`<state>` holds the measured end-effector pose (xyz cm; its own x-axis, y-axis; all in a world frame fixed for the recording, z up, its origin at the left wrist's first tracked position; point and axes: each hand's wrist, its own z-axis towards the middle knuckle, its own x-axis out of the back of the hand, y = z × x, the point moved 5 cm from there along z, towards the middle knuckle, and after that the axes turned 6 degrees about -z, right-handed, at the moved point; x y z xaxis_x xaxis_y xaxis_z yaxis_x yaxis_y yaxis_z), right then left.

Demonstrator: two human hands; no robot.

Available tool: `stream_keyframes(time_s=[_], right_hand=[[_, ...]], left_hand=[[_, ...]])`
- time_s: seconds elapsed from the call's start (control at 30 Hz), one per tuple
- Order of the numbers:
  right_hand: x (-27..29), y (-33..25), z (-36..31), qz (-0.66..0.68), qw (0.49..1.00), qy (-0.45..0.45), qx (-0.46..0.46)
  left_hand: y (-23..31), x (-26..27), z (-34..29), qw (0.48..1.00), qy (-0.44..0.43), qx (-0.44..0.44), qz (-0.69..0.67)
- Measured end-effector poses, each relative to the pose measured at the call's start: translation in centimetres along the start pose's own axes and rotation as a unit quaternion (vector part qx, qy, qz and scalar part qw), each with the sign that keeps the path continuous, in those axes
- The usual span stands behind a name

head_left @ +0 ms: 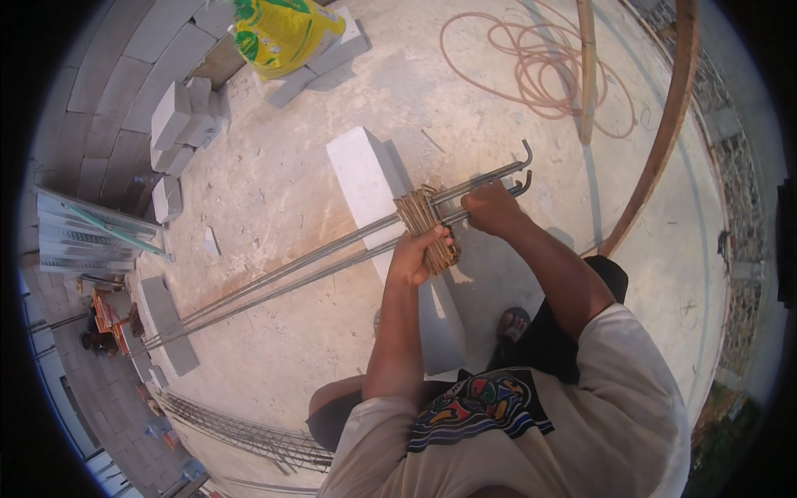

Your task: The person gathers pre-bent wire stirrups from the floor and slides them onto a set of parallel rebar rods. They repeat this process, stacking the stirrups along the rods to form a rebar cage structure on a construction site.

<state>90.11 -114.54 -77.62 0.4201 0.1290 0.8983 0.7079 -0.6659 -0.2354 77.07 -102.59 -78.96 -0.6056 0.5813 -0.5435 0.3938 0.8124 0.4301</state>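
Observation:
Several long steel rebars [311, 264] run from the far left to hooked ends [523, 170] in front of me. They rest across a pale lightweight block [361, 170]. A bundle of rusty rebar stirrups [419, 212] is threaded around the bars close to the hooked ends. My left hand [410, 256] is closed round the near side of that bundle, thumb on top. Just right of the stirrups, my right hand [496, 209] grips the rebars by the hooks; its fingertips are partly hidden.
Another block [170, 324] supports the bars' far end. A yellow-green sack [286, 37] sits on blocks, with a coiled hose [540, 70] farther right. Wooden poles [664, 141] stand at right. A rebar cage [241, 432] lies lower left; another person [95, 340] is beyond the far bar ends.

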Motion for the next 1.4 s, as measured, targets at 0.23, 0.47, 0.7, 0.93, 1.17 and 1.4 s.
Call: stream_keyframes(time_s=[0.23,0.47,0.7,0.93,1.17,1.4], right_hand=[[0.5,-0.4,0.1,-0.098,0.983,0.122,0.094],[0.2,0.4,2.5,-0.054,0.995,-0.054,0.06],[3.2,-0.5,0.8,-0.014,0.995,-0.052,0.084],[4.0,-1.1,-0.1,0.009,0.992,-0.076,0.097],[3.4,-1.1,0.4,0.008,0.991,-0.085,0.101],[3.0,-1.3,0.8,0.022,0.99,-0.121,0.069]], left_hand=[[-0.2,0.1,0.0,1.0,-0.004,0.004,0.007],[0.2,0.7,0.0,1.0,-0.007,0.011,0.027],[1.5,0.0,-2.1,0.999,-0.006,0.019,0.045],[5.4,4.7,-5.8,0.998,0.064,-0.025,0.006],[9.4,16.3,-8.7,0.992,0.109,-0.037,0.05],[13.2,24.3,-12.0,0.982,0.144,-0.007,0.118]])
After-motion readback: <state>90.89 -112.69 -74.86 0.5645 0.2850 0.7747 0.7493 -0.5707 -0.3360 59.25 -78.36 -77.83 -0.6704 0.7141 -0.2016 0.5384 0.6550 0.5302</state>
